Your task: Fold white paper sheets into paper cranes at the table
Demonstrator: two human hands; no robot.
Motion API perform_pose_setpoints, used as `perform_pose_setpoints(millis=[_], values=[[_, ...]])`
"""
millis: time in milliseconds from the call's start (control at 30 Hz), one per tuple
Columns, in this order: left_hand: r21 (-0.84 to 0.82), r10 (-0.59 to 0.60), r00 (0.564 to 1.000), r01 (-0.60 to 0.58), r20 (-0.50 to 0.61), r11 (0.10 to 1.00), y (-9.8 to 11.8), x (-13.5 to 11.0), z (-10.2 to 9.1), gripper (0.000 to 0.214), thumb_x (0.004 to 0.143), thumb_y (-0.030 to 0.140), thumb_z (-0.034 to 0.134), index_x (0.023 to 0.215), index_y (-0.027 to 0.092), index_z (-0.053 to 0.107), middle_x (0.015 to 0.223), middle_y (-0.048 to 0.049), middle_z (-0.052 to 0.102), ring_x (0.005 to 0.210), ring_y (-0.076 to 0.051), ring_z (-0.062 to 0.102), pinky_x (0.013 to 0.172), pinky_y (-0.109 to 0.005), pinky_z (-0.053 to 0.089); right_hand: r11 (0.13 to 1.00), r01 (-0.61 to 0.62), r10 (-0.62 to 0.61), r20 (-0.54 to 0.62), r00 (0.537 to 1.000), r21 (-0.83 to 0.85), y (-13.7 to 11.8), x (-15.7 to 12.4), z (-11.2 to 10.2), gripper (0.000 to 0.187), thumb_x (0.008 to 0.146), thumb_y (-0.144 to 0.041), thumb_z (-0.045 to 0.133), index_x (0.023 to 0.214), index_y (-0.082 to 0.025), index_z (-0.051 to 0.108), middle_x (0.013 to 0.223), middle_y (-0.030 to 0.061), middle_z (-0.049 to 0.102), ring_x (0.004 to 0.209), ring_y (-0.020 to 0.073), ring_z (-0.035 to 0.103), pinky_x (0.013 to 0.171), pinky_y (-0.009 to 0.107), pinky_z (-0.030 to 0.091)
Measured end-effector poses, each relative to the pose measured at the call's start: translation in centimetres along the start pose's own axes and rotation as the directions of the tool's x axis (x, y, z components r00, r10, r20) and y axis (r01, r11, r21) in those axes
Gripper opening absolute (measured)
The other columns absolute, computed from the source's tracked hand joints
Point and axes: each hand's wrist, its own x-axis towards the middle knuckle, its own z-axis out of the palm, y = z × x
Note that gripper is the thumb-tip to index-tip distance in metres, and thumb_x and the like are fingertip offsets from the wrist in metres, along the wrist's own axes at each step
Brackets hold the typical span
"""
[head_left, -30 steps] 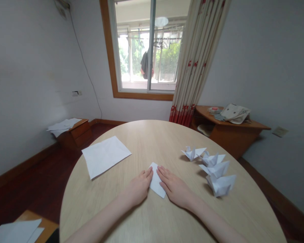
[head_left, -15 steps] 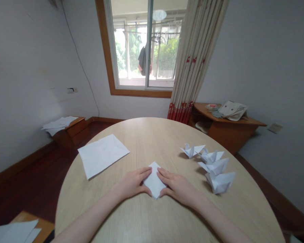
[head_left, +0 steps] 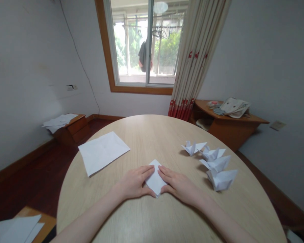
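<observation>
A small folded white paper (head_left: pixel 155 176), diamond-shaped, lies on the round wooden table (head_left: pixel 152 135) right in front of me. My left hand (head_left: pixel 134 183) grips its left side, index finger along the upper edge and thumb at the lower edge. My right hand (head_left: pixel 178 184) mirrors this on the right side. Both thumbs meet near the paper's bottom corner. Both hands rest on the tabletop.
A flat white paper sheet (head_left: pixel 102 152) lies to the left on the table. Several finished folded paper figures (head_left: pixel 216 164) stand in a row on the right. A low cabinet (head_left: pixel 71 126) with papers stands far left, and a wooden side table (head_left: pixel 230 125) with a bag far right.
My hands went from lying flat beside the paper to gripping its sides with thumbs tucked at the lower edges. The paper now reads as a smaller diamond. The camera tilted slightly.
</observation>
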Motion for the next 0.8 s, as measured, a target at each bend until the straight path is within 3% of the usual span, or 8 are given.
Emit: perform_pose_setpoints(millis=[233, 433, 633, 800], values=[[0.014, 0.007, 1.0, -0.006, -0.026, 1.0, 0.1, -0.1, 0.1, 0.067, 0.081, 0.053, 0.064, 0.136, 0.019, 0.046, 0.14, -0.0147, 0.049, 0.128, -0.028, 0.048, 0.105, -0.04, 0.04, 0.999, 0.041, -0.041, -0.049, 0.998, -0.008, -0.2, -0.1, -0.3, 0.052, 0.094, -0.045, 0.048, 0.14, -0.021, 0.045, 0.145, 0.0119, 0.04, 0.133, 0.0254, 0.041, 0.11, 0.044, 0.037], [0.069, 0.064, 0.991, -0.056, -0.113, 0.996, 0.0, -0.3, 0.4, 0.046, 0.087, 0.026, 0.051, 0.132, 0.018, 0.049, 0.132, -0.0122, 0.057, 0.12, -0.026, 0.055, 0.101, -0.038, 0.045, 0.992, 0.062, -0.075, -0.128, 0.989, -0.107, -0.3, 0.3, -0.2, 0.042, 0.097, -0.042, 0.044, 0.132, -0.022, 0.055, 0.13, 0.0112, 0.06, 0.122, 0.0265, 0.055, 0.099, 0.044, 0.048], [0.062, 0.021, 0.986, -0.012, -0.163, 0.998, -0.3, -0.2, 0.6, 0.043, 0.09, 0.018, 0.041, 0.132, 0.016, 0.044, 0.133, -0.0133, 0.054, 0.124, -0.024, 0.052, 0.102, -0.039, 0.045, 0.972, 0.145, -0.201, -0.326, 0.924, -0.187, -0.7, 0.3, -0.1, 0.039, 0.1, -0.039, 0.035, 0.124, -0.02, 0.059, 0.117, 0.0127, 0.068, 0.105, 0.0251, 0.065, 0.088, 0.038, 0.053], [-0.04, 0.027, 0.969, -0.038, -0.246, 0.998, -0.8, 0.1, 1.4, 0.041, 0.091, 0.014, 0.04, 0.132, 0.021, 0.036, 0.142, -0.0112, 0.045, 0.127, -0.02, 0.05, 0.104, -0.037, 0.045, 0.976, 0.146, -0.2, -0.411, 0.89, -0.158, -0.9, 0.2, -0.2, 0.036, 0.101, -0.027, 0.028, 0.125, -0.019, 0.055, 0.11, 0.0114, 0.07, 0.098, 0.0224, 0.067, 0.083, 0.035, 0.054]])
